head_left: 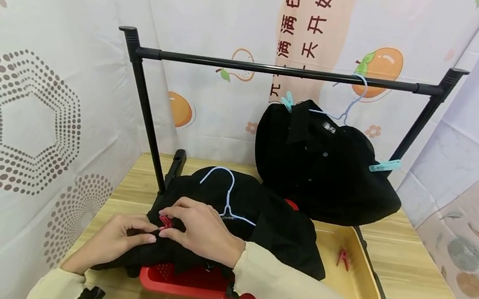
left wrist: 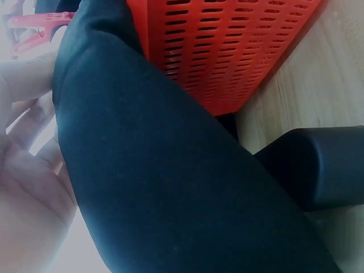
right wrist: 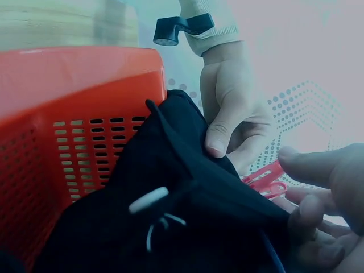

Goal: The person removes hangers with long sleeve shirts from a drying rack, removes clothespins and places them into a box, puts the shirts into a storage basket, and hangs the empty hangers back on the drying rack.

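In the head view, a black garment [head_left: 287, 236] with a light blue hanger [head_left: 230, 194] in its neck lies over a red basket [head_left: 181, 289]. My right hand [head_left: 206, 230] pinches a red clothespin [head_left: 166, 222] at the garment's left shoulder. Close beside it, my left hand [head_left: 121, 240] pinches the black cloth between thumb and fingers. The right wrist view shows the clothespin [right wrist: 266, 177] between thumb and fingers, its tip right at the cloth edge. Black cloth [left wrist: 148, 142] fills most of the left wrist view.
A black rack [head_left: 252, 67] stands over the table. From its bar hangs a second black garment [head_left: 324, 172] on a blue hanger [head_left: 352, 102], with teal clothespins [head_left: 385, 165] at its shoulders. A yellow tray [head_left: 360, 276] at right holds another red clothespin [head_left: 344, 258].
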{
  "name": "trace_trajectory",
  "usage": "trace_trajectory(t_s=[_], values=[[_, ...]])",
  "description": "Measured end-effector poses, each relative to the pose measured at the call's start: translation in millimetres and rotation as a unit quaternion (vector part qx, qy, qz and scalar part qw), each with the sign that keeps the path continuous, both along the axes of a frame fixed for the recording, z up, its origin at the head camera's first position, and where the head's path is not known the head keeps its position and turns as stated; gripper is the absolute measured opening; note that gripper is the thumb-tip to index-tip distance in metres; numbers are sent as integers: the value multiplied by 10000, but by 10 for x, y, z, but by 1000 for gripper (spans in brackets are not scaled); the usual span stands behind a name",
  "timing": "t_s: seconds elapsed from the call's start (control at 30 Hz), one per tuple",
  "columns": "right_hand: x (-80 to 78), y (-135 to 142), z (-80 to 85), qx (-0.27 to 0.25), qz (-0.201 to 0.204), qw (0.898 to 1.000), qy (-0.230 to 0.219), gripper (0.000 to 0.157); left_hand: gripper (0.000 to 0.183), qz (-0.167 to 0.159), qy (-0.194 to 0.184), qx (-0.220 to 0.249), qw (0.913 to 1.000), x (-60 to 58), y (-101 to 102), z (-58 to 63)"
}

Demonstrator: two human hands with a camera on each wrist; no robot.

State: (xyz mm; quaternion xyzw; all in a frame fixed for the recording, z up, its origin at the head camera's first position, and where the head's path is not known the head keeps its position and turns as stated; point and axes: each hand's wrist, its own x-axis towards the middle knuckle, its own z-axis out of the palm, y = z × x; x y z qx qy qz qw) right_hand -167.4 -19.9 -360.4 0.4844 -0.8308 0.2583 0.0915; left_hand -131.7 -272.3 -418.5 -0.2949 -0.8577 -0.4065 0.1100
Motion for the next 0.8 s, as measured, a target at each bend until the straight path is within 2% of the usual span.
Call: trace_trajectory(t_s=[0.13,0.33,0.5,0.63,0.8], values=[[9,-33,-9,3,89,9998,165,30,23,10,-16,11,10000,2,-15,0],[16,-52,-33,307,-40,9979,562,39,21,110,75,-113,9998,-24,-2,-19],[13,-51,-37,437,85,9961,763,30,21,166,95,-76,9998,-21,-3,-33],[14,-40,-50,315,180,9945,986,27,22,180,99,-57,9998,-16,-4,-34],[-7,-30,-106,-99,338,9919,1219,20,21,208,102,-70,9997,-20,2,-27]])
